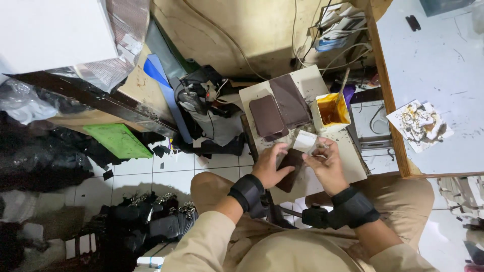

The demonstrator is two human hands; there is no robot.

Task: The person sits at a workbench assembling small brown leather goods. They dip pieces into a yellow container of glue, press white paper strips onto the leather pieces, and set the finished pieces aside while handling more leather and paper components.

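While your left hand point(270, 166) presses the dark leather piece point(291, 170) flat on the surface point(353, 161), treat it as light and floppy. Your right hand point(326, 163) is closed, pinching its top edge; hold it by the edges.

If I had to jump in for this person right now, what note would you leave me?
Left hand: pressing down on a dark brown leather piece on the small work board over the lap.
Right hand: at the piece's upper right edge, pinching something small and pale; what it is cannot be told.
Nearby: two more brown pieces lie further up the board, and an open yellow glue pot with a stick in it stands to their right.
Done: those two pieces are laid out flat.
Left: the piece under the hands is in work.
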